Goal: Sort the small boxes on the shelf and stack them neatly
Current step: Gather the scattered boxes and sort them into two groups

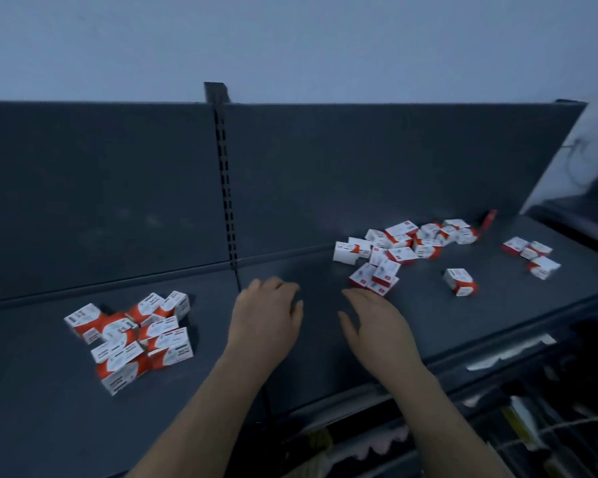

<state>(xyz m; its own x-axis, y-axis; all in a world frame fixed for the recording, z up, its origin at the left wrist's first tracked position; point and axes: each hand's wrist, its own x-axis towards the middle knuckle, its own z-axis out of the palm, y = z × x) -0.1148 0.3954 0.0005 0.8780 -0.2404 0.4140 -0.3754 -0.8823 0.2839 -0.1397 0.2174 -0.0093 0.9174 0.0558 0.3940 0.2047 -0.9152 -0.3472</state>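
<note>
Left hand (266,317): palm down, knuckles raised, fingers loosely bent downward, holding nothing.
Right hand (377,326): palm down, fingers fairly straight and together, thumb spread inward, holding nothing.
Left forearm (201,408): bare, rising from the lower edge, angled rightward.
Right forearm (439,408): bare, angled leftward.
Spacing: hands side by side, not touching.

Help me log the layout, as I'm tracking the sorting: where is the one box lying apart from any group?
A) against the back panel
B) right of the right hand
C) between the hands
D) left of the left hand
B: the lone box lies right of the right hand, between the scattered pile and the far-right three boxes.
</note>
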